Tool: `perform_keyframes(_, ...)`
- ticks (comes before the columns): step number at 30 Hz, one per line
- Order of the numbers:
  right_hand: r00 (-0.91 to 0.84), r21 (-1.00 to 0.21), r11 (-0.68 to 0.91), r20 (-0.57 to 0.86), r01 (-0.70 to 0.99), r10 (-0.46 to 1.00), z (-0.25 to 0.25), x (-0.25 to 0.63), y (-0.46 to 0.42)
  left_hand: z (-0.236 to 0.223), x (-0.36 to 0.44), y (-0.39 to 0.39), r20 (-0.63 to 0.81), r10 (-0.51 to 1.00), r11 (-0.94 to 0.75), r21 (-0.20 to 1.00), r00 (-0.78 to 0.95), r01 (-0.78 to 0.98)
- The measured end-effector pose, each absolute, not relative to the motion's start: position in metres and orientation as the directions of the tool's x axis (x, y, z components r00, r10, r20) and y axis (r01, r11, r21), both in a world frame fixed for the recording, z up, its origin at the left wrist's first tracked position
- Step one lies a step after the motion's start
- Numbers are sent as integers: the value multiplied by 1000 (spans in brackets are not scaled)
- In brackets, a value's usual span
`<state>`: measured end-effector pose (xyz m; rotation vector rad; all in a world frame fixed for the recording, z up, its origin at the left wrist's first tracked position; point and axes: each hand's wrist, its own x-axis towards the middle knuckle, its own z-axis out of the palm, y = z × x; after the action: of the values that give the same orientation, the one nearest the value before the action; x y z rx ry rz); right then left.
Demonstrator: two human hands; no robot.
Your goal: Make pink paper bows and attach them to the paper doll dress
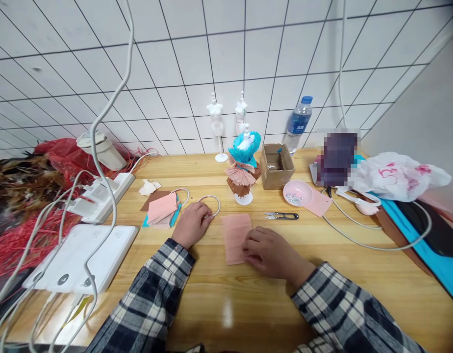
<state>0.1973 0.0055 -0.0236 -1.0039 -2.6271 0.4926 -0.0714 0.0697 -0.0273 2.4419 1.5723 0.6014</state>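
Pink paper makes the sheet point(234, 238) which lies flat on the table point(208, 299), in front of the person. The right hand point(265, 250), with its fingers curled, rests on the right edge of this sheet; whether it pinches the paper or only presses it, I cannot tell. The left hand point(191, 224) is bent over the table, by the loop of the cable point(216, 200); I cannot tell if it grips the cable.

Thin paper can probably crease or tear, if the right hand pulls it while pressing. If the left hand drags the cable, it may disturb the pile point(163, 208) of pink, blue and brown pieces beside it. The snips point(283, 215) lie with their points toward the sheet, so a careless move of the right hand could meet them. The dressed figure point(243, 171) stands on a small round base, and a knock might tip it.

The dish point(300, 186) holds small shiny beads point(294, 198); it is shallow, and a bump could scatter them. It meets a pink piece point(317, 202), which perhaps goes under it. The box point(280, 180) is open on top, with a small blue scrap point(279, 151) at its inner wall. Inside the white bag point(399, 176), nothing can be made out.
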Motion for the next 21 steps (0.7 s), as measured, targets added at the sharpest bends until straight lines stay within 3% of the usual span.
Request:
perform_keyframes(5, -669, -367, 666, 141, 649, 730, -26, 191, 5, -18, -56, 47, 432, 866, -451, 458, 252, 766)
perform_keyframes(9, -676, -366, 689, 188, 625, 713, -28, 191, 6, -12, -32, 23, 359, 751, -659, 361, 553, 660)
perform_keyframes(12, -602, -433, 670, 304, 603, 738, -24, 194, 5, -8, -21, 13, 410, 746, -662, 366, 525, 654)
perform_keyframes(15, -332, -576, 575, 477, 582, 814, -18, 195, 1, -5, -16, 7, 479, 756, -646, 437, 446, 626)
perform_keyframes(17, -218, -651, 537, 508, 537, 833, -14, 193, -2, -5, -13, 5, 473, 769, -635, 482, 431, 604)
perform_keyframes(21, -262, -647, 559, 503, 518, 824, -13, 187, -3, -11, -5, 0, 411, 838, -545, 597, 359, 589)
